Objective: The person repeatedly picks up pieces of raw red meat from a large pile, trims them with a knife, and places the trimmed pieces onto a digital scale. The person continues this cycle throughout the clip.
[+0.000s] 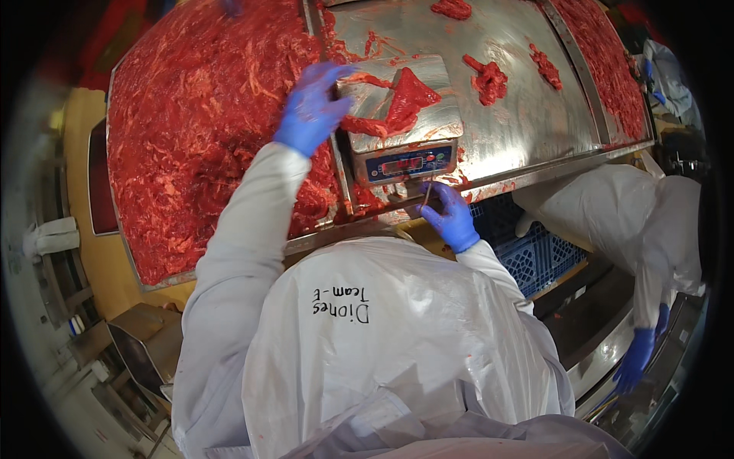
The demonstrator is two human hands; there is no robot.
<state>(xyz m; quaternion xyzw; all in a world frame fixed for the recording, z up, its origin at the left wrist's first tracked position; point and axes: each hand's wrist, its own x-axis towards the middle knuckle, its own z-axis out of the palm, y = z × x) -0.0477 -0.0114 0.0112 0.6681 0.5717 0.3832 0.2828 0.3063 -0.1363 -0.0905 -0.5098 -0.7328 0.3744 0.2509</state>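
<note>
My left hand (312,111), in a blue glove, hovers at the left side of a weighing scale (451,126). Its fingers and thumb are apart, a little smeared by motion, and no item shows between them. On the scale's steel plate lies a folded piece of raw red meat (410,99), with thinner strips reaching toward that hand. Below the lit display, my gloved right hand (456,222) is at the table's front edge. Its fingers are closed around a thin, narrow thing (427,194), too small to make out.
A large heap of red meat trimmings (206,115) fills the tray at left. Several small meat pieces (489,80) are scattered over the steel table (527,115). More meat (600,61) lies beyond a divider. Blue crates (539,256) stand below, beside another person's white sleeve (612,206).
</note>
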